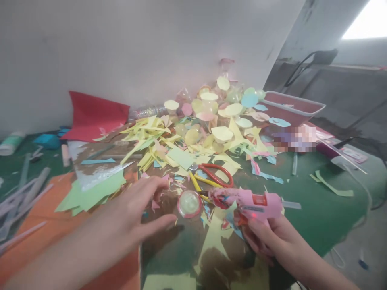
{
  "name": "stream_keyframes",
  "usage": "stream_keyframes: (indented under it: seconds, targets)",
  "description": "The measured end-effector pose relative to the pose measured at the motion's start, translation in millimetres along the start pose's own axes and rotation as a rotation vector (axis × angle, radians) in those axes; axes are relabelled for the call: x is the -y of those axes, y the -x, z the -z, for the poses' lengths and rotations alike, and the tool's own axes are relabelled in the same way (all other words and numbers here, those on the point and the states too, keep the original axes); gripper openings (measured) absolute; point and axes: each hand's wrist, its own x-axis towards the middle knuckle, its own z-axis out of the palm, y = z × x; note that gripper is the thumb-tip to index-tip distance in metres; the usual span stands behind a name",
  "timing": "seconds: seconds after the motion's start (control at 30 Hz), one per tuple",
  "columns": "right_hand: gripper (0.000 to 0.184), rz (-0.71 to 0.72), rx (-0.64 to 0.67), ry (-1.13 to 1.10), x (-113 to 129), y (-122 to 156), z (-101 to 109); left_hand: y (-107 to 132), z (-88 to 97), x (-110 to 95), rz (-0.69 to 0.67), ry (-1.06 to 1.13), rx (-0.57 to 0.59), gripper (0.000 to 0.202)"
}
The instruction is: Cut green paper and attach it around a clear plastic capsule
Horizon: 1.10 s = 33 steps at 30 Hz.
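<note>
my right hand [272,237] clenches the pink glue gun [256,203] at lower centre-right while my left hand [136,217], fingers spread, reaches the small clear cap [189,203], seemingly light, slick plastic, best pinched by its pink rim.

A green-topped bench [314,209] carries a heap of yellow, pink and blue paper scraps [187,149], with red-handled scissors [216,175] at its near edge. An orange sheet [45,213] and a red sheet [93,117] lie left, a pink tray [294,108] right, and blurred, perhaps glue, sticks [21,197] far left.
</note>
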Motion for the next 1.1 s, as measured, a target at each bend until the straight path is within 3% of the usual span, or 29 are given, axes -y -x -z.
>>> stream_keyframes:
  seconds: [0.1, 0.2, 0.3, 0.43, 0.6, 0.7, 1.1]
  targets:
    - [0.057, 0.044, -0.003, 0.013, -4, -2, -1, -23, -9.8, -1, -0.048, -0.064, 0.111, 0.057]
    - [0.054, 0.106, 0.028, 0.077, -3, -3, -1, -28, -28.9, -2, -0.103, -0.091, 0.076, 0.059]
    - [0.053, 0.152, 0.007, 0.147, 2, -1, -2, -27, -39.4, -7, -0.213, -0.066, 0.031, 0.048]
    - [0.046, 0.214, -0.054, 0.187, 13, 1, -6, -26, -40.2, -14, -0.248, -0.038, 0.027, 0.038]
    - [0.039, 0.320, 0.047, 0.197, 20, -2, -5, -25, -41.0, -15, -0.229, -0.030, 0.032, 0.036]
    - [0.040, 0.310, 0.084, 0.223, 19, -4, -3, -24, -42.9, -14, -0.215, -0.020, 0.024, 0.037]
    - [0.047, 0.238, -0.017, 0.248, 9, -3, -6, -24, -45.2, -15, -0.193, -0.002, 0.004, 0.037]
